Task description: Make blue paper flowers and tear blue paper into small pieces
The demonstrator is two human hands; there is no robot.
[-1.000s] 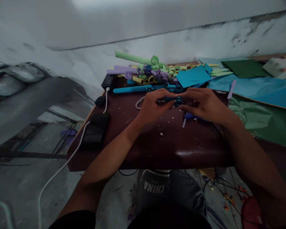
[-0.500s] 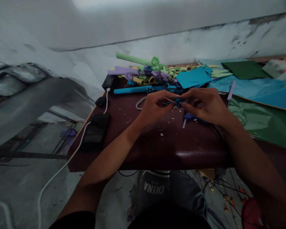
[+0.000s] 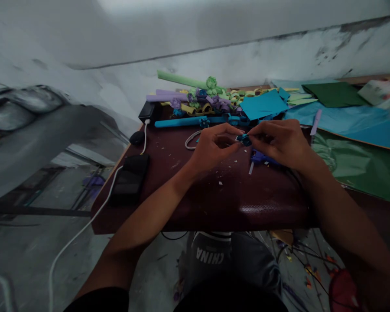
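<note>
Bottom centre of the frame: dark trousers (image 3: 211, 268) with upside-down CHINA lettering, below the front edge of the dark red desk (image 3: 195, 203). On the desk, left of centre, a black phone (image 3: 130, 177); farther up, a white cable (image 3: 145, 138) leading to a black box (image 3: 147, 112). Pale paper scraps (image 3: 220, 183) scattered mid-frame.

Just right of centre, above the desk, a small folded blue paper piece (image 3: 245, 139) between both hands. Left hand (image 3: 208, 149): grip narrowed, thumb and forefinger curved into a ring, tips at the piece's left side. Right hand (image 3: 281, 136): grip likewise nearly closed, thumb and forefinger pinching the piece's right side. Beneath the right hand, partly hidden, a blue tool (image 3: 261, 157).

Beyond, across upper centre: a blue paper roll (image 3: 178, 123), then purple rolls (image 3: 169, 96) and a light green roll (image 3: 182, 79) near folded flowers. Upper right, a blue sheet (image 3: 263, 104) and a dark green sheet (image 3: 333, 94). Behind everything, a stained pale wall (image 3: 247, 65).
</note>
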